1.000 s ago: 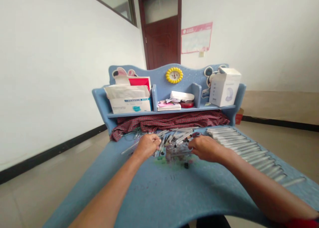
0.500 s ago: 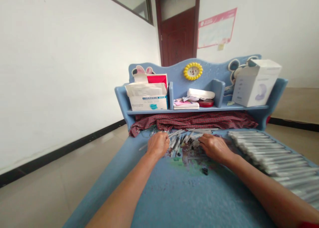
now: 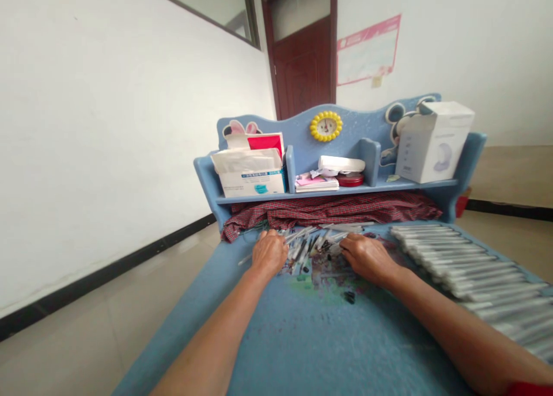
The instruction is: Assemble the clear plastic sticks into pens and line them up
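My left hand (image 3: pixel 270 253) is closed at the left side of a loose heap of pen parts (image 3: pixel 305 249), its fingertips partly hidden behind the knuckles. At the heap's right side my right hand (image 3: pixel 366 259) is curled with thumb and fingers together. What either hand pinches is too small or too covered to name. Clear tubes, dark pieces and small black caps make up the heap. A few black bits (image 3: pixel 349 297) lie nearer to me on the blue desk (image 3: pixel 302 350). Beyond my right hand, many white-and-grey pens (image 3: pixel 458 263) lie side by side in a long row.
A red checked cloth (image 3: pixel 332 210) is bunched under the blue shelf (image 3: pixel 254 199). On the shelf stand a mask box (image 3: pixel 254 180), papers (image 3: pixel 317 184), a red round tin (image 3: pixel 349 180) and a white carton (image 3: pixel 436 142). A yellow clock (image 3: pixel 326 126) is on the backboard.
The view has turned slightly, so the scene sits a little further left. Both hands stay at the heap, still closed, with hardly any movement relative to it.
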{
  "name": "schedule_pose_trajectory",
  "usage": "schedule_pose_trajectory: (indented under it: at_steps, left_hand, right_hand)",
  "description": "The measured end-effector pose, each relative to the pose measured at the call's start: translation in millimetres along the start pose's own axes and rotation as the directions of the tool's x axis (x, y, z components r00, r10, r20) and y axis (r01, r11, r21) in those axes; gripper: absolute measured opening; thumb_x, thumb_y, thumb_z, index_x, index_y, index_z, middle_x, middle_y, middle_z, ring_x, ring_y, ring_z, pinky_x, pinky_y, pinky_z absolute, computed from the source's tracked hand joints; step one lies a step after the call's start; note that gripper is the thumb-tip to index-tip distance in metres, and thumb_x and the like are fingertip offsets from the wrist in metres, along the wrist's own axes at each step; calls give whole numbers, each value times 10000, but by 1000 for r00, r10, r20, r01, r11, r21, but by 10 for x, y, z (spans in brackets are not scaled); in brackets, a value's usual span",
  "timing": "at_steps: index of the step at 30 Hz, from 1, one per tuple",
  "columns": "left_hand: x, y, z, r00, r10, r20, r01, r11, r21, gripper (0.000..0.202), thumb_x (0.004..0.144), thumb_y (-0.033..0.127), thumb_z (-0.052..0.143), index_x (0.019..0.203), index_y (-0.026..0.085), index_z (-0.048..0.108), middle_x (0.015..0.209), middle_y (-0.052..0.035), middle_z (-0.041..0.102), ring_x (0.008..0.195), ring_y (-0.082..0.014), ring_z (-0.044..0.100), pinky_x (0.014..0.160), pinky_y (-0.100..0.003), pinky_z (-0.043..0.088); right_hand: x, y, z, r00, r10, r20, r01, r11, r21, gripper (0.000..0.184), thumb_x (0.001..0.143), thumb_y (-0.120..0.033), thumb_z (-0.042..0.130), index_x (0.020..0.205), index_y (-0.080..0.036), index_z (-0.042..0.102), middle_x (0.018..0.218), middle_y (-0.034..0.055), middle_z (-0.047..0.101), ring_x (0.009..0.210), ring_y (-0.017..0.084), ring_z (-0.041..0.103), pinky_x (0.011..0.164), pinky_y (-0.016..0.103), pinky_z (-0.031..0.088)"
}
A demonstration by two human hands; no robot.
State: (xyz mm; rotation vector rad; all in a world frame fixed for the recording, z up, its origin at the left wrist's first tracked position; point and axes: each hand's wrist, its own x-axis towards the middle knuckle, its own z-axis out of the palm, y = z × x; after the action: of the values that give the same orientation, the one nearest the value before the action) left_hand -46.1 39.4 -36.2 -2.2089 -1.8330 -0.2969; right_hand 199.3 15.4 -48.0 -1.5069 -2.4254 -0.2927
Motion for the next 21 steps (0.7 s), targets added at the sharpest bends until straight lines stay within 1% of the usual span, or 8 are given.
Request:
schedule_pose_trajectory:
  at_steps: [4,7,10,11,13,15,16,21]
  left_hand:
    - [41,49,-12,999,-35,4,35,999,-33,199,770,228,474,742,171,662,884,-88,604,888,-210,512,765,-289,393]
    - [49,60,-65,997,-52,-53,46,993,-106,156,747,204,488,708,162,632,847,-85,604,858,-209,521,747,-292,390]
    - [45,60,-131,993,-104,-62,75,930,-360,115,729,206,499,681,161,594,728,-51,596,745,-179,536,681,-281,395]
    - [39,66,-153,990,-135,-27,103,856,-506,101,726,213,504,687,161,582,689,-36,592,699,-163,539,642,-268,397]
    - [21,92,-198,981,-171,94,178,586,-790,84,714,235,528,719,158,561,663,-22,603,635,-138,549,556,-234,387]
    - [-6,132,-239,967,-146,210,244,285,-927,120,691,252,573,747,149,546,694,-36,632,602,-124,560,498,-206,374]
    - [-20,153,-256,961,-116,252,270,180,-946,142,679,254,595,751,143,542,707,-47,642,590,-118,563,485,-199,375]
    - [-66,218,-310,944,1,331,330,-62,-942,126,679,197,620,751,125,545,687,-63,650,531,-95,557,473,-186,409]
  right_hand:
    - [-3,16,-43,1000,12,-7,-12,1000,-7,238,864,-208,351,827,-181,584,855,51,618,762,136,568,619,221,323]
    - [-5,38,-100,1000,25,-6,-25,1000,1,237,858,-201,354,813,-184,586,838,45,621,764,132,567,611,218,312]
    - [-9,53,-134,999,36,-1,-36,999,4,241,855,-204,356,800,-190,590,827,38,626,758,136,569,598,223,305]
    - [-11,53,-136,999,34,5,-34,999,0,243,855,-205,356,797,-192,592,827,38,628,750,138,569,593,225,304]
    - [-13,44,-127,1000,15,18,-15,1000,-11,243,855,-206,356,806,-192,594,835,41,629,742,142,567,593,228,307]
    - [-10,25,-109,1000,-12,28,13,1000,-25,240,856,-203,357,831,-188,595,852,51,625,748,148,563,603,230,317]
    - [-5,12,-99,999,-22,33,23,999,-34,242,857,-198,354,844,-182,595,861,59,620,759,152,558,612,232,324]
    - [51,-58,-52,994,-86,67,91,993,-71,273,846,-137,338,890,-165,607,923,97,593,874,188,518,705,260,350]
